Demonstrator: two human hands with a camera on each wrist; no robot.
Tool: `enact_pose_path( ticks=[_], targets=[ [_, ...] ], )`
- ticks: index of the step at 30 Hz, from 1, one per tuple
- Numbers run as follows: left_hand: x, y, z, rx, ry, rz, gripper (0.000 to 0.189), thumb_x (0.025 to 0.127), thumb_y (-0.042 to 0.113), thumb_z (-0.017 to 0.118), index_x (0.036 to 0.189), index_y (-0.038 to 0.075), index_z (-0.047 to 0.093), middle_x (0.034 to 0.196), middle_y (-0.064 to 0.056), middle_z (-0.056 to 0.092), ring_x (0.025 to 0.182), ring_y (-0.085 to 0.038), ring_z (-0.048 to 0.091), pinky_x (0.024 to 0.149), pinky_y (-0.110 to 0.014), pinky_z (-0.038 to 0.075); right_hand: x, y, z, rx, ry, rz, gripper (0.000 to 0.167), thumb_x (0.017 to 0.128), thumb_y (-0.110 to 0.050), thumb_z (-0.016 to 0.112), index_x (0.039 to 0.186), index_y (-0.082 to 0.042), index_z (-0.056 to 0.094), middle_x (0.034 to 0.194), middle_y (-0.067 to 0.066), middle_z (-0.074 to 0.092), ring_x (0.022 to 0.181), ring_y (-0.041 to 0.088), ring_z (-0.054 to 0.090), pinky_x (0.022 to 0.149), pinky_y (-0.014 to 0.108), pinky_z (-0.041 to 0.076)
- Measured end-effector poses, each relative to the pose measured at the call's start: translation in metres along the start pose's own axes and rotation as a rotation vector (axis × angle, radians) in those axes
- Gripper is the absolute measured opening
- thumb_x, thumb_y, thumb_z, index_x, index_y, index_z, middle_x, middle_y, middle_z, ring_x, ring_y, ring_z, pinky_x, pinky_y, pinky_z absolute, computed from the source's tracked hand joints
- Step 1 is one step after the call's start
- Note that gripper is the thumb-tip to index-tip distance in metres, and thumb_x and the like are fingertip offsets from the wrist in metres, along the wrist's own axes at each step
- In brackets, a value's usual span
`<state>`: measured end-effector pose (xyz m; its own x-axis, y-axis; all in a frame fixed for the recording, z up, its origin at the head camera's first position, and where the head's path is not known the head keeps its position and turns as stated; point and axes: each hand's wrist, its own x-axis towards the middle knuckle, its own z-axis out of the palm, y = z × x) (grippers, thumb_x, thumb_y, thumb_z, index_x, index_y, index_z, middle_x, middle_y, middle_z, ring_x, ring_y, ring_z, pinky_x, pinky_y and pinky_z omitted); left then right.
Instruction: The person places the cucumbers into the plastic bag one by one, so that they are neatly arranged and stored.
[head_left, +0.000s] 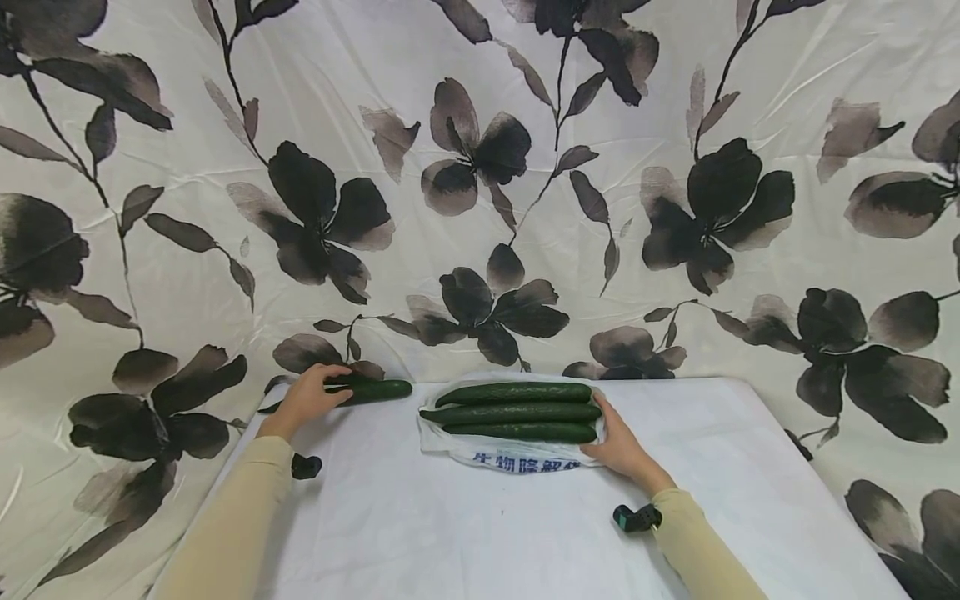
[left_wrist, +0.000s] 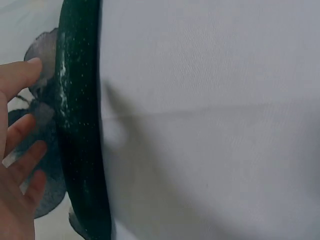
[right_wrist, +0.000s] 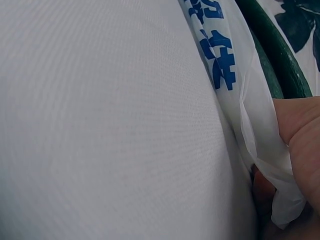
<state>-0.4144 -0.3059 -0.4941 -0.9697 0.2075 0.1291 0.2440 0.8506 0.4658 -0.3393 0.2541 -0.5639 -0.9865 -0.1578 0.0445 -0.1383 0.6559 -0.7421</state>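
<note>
In the head view my left hand (head_left: 303, 402) is over a single dark green cucumber (head_left: 384, 390) at the table's far left edge. The left wrist view shows its fingers spread and loosely bent alongside the cucumber (left_wrist: 80, 120), with a gap between them. At the right end of a white plastic bag (head_left: 480, 457) with blue lettering is my right hand (head_left: 624, 446). It holds the bag's edge, plastic (right_wrist: 287, 205) bunched between thumb and fingers. Several cucumbers (head_left: 517, 413) lie side by side on the bag, their right ends by that hand.
A white cloth covers the table (head_left: 480, 533). Directly behind its far edge hangs a pale curtain (head_left: 570, 275) with dark flowers. Small black devices are strapped at the left wrist (head_left: 306, 467) and the right wrist (head_left: 637, 518).
</note>
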Motion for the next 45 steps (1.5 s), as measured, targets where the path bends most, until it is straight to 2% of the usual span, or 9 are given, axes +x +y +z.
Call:
enact_pose_path(
  ticks=[8,15,18,24,27,30,34,41,45],
  targets=[
    [0.004,-0.022,0.003,0.027,-0.062,-0.004,0.055,0.088,0.024,0.072,0.137,0.006,0.054,0.138,-0.028,0.046,0.124,-0.052,0.040,0.089,-0.073,0.033,-0.002,-0.001,0.001,0.000,0.002,-0.005,0.098,0.081,-0.016,0.078,0.154,-0.001,0.014,0.155,0.028,0.018,0.140,0.045,0.019,0.111,0.058,0.019],
    [0.006,-0.037,0.010,0.059,-0.093,-0.111,0.066,0.085,0.040,0.073,0.142,0.015,0.050,0.144,-0.025,0.041,0.125,-0.055,0.038,0.092,-0.081,0.007,-0.001,-0.001,0.000,-0.019,0.007,0.005,0.098,0.081,-0.015,0.078,0.154,-0.001,0.014,0.154,0.029,0.019,0.140,0.046,0.020,0.110,0.058,0.020],
    [0.003,-0.041,0.013,0.067,-0.093,-0.130,0.070,0.085,0.043,0.073,0.144,0.014,0.048,0.144,-0.026,0.042,0.125,-0.055,0.037,0.093,-0.080,0.003,0.000,-0.002,0.000,-0.021,0.008,0.002,0.098,0.081,-0.015,0.078,0.154,-0.001,0.014,0.154,0.029,0.019,0.140,0.046,0.020,0.110,0.058,0.021],
    [-0.002,-0.041,0.019,0.075,-0.011,-0.110,0.061,0.086,0.035,0.075,0.138,0.012,0.054,0.136,-0.025,0.051,0.120,-0.051,0.044,0.094,-0.077,0.005,-0.001,-0.004,0.000,-0.016,0.013,-0.004,0.098,0.080,-0.014,0.078,0.153,-0.001,0.015,0.153,0.030,0.020,0.139,0.047,0.021,0.109,0.059,0.021],
    [-0.005,-0.039,0.021,0.099,0.004,-0.082,0.054,0.085,0.031,0.076,0.133,0.012,0.058,0.126,-0.025,0.055,0.115,-0.047,0.048,0.096,-0.074,0.008,-0.002,-0.005,0.000,-0.013,0.010,0.004,0.098,0.080,-0.015,0.078,0.154,-0.001,0.014,0.153,0.030,0.019,0.139,0.047,0.020,0.110,0.059,0.021],
    [-0.007,-0.037,0.022,0.129,-0.018,-0.042,0.053,0.086,0.028,0.075,0.133,0.010,0.057,0.118,-0.025,0.052,0.109,-0.044,0.051,0.094,-0.070,0.023,-0.002,-0.005,0.001,-0.012,0.011,0.007,0.098,0.081,-0.015,0.078,0.154,-0.002,0.014,0.154,0.029,0.019,0.139,0.047,0.021,0.109,0.059,0.021],
    [-0.014,-0.036,0.021,0.156,-0.058,-0.011,0.056,0.088,0.029,0.073,0.137,0.012,0.053,0.116,-0.024,0.049,0.105,-0.042,0.052,0.083,-0.066,0.037,-0.001,-0.004,0.003,-0.011,0.008,0.011,0.098,0.082,-0.017,0.077,0.154,-0.003,0.013,0.155,0.028,0.018,0.140,0.046,0.020,0.110,0.059,0.021],
    [-0.023,-0.028,0.022,0.117,-0.123,-0.004,0.061,0.091,0.034,0.069,0.143,0.013,0.045,0.121,-0.023,0.053,0.109,-0.041,0.053,0.087,-0.066,0.038,-0.003,-0.004,0.002,-0.001,0.010,0.009,0.097,0.081,-0.015,0.077,0.154,-0.002,0.013,0.155,0.027,0.018,0.140,0.046,0.019,0.110,0.059,0.020],
    [-0.029,-0.020,0.025,0.096,-0.139,0.029,0.060,0.095,0.031,0.065,0.146,0.012,0.040,0.128,-0.026,0.053,0.114,-0.044,0.052,0.088,-0.064,0.041,-0.002,-0.003,0.003,-0.008,0.013,0.004,0.097,0.082,-0.016,0.077,0.154,-0.002,0.013,0.155,0.027,0.019,0.140,0.046,0.020,0.109,0.060,0.021]
  ],
)
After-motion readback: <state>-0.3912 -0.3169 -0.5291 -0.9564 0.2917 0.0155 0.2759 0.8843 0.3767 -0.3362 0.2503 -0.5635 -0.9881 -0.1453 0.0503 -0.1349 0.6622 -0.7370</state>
